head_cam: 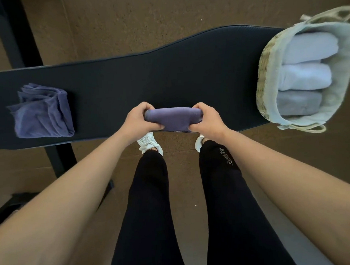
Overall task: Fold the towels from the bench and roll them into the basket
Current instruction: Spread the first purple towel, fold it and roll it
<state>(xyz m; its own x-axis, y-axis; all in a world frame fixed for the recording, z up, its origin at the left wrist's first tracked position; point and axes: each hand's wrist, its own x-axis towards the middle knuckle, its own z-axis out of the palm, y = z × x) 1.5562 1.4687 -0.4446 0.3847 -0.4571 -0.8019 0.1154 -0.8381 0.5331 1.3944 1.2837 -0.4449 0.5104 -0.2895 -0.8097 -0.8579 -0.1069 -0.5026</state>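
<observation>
A purple towel (172,119), rolled into a short tube, lies at the near edge of the dark padded bench (145,76). My left hand (137,119) grips its left end and my right hand (205,118) grips its right end, fingers curled round the roll. A loose stack of purple towels (42,113) sits on the bench's left part. At the bench's right end stands a woven basket (266,68) with a pale lining; it holds two white rolled towels (310,60) and a grey one (298,103).
The bench's black frame (14,34) runs along the far left and under the near side. Brown carpet floor (161,11) surrounds the bench. My legs in black trousers and my white shoes (150,143) stand close to the bench edge.
</observation>
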